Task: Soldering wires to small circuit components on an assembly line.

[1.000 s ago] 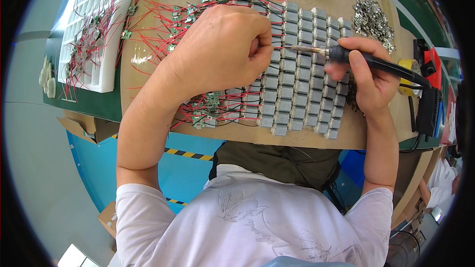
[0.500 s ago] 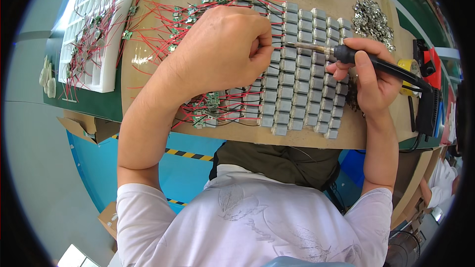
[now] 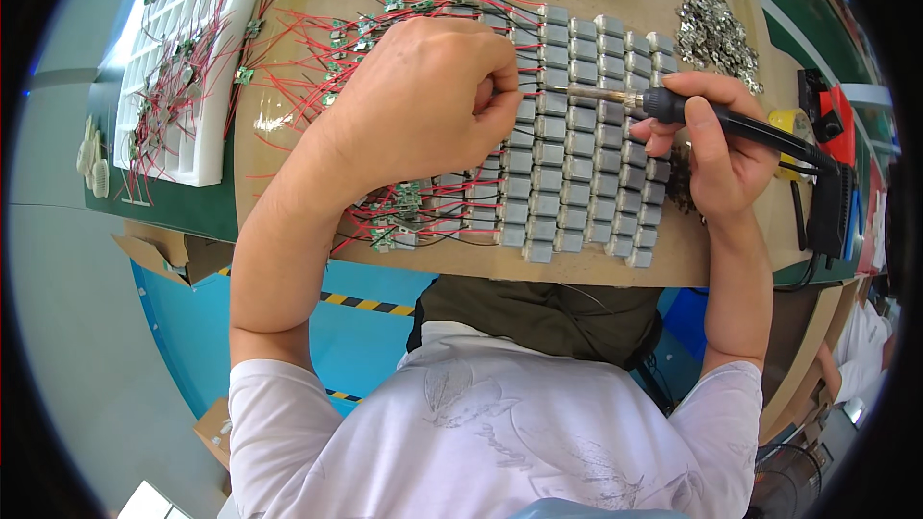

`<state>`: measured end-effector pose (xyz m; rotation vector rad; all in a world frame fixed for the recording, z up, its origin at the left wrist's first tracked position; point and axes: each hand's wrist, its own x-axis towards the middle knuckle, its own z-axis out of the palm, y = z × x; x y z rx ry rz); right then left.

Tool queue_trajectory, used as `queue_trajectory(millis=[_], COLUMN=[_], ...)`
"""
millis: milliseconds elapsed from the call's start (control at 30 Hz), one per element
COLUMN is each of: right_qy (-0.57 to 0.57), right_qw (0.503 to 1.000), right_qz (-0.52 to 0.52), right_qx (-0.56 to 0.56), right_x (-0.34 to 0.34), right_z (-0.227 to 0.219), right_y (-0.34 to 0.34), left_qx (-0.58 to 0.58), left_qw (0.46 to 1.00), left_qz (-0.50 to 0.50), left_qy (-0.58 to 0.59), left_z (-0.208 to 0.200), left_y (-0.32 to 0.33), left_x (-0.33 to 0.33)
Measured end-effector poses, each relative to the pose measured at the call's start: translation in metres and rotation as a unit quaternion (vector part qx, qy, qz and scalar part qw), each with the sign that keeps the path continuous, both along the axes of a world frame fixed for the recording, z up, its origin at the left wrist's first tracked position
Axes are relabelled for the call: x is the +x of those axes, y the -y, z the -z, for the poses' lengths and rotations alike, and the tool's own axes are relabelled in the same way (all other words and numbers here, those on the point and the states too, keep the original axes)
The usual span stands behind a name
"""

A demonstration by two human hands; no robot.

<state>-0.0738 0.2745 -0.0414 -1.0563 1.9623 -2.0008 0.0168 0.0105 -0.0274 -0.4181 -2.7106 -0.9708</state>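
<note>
My left hand (image 3: pixel 433 96) is closed over the rows of small grey metal motors (image 3: pixel 548 179), thumb and forefinger pinched together. A thin red wire (image 3: pixel 529 94) comes out beside these fingertips; the pinch itself is partly hidden. In my right hand (image 3: pixel 721 135) is a soldering iron (image 3: pixel 663 104) with a black handle, gripped like a pen. Its metal tip points left and reaches the motors close to my left fingertips. Red and black wires run from the motors on the left to small green circuit boards (image 3: pixel 409 197), some of them covered by my left hand and forearm.
A white divided tray (image 3: pixel 207 149) holding wired boards stands at left. Piles of small metal tabs (image 3: pixel 716 38) lie at the far side and right. Yellow tape (image 3: pixel 790 125) and a black soldering stand (image 3: pixel 829 207) sit at the right edge. Brown board (image 3: pixel 635 274) covers the tabletop.
Motors, hands and iron all sit slightly farther left in the picture, as if the view shifted. Both grips look the same, and the iron's tip stays beside my left fingertips.
</note>
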Motion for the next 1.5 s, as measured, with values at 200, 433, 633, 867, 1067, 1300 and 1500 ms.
queue_trajectory(millis=[200, 433, 633, 867, 1067, 1300, 1500], right_qy=[-0.002, -0.002, -0.006, 0.000, 0.003, -0.004, -0.004], right_qw=[1.000, 1.000, 1.000, 1.000, 1.000, 1.000, 1.000], right_qz=[0.004, 0.009, 0.007, 0.009, 0.011, 0.010, 0.008], right_qx=[0.001, -0.007, -0.011, -0.011, -0.009, -0.007, -0.004], right_x=[0.000, 0.000, 0.000, 0.001, 0.001, 0.001, 0.001], right_z=[0.001, 0.001, 0.002, 0.001, 0.001, 0.000, 0.000], right_y=[0.000, 0.000, 0.001, 0.000, 0.000, -0.001, -0.001], left_qx=[-0.001, 0.002, 0.001, -0.004, 0.006, -0.026, -0.012], left_qw=[1.000, 1.000, 1.000, 1.000, 1.000, 0.998, 0.996], left_qz=[0.001, 0.001, 0.002, 0.002, 0.006, 0.059, 0.089], left_qy=[0.004, 0.006, 0.008, 0.006, 0.018, 0.020, 0.018], left_z=[0.000, -0.001, -0.001, 0.000, -0.004, -0.012, -0.010], left_y=[0.000, 0.000, 0.000, 0.000, 0.001, 0.004, 0.006], left_x=[0.000, 0.000, 0.000, 0.000, 0.002, 0.005, 0.005])
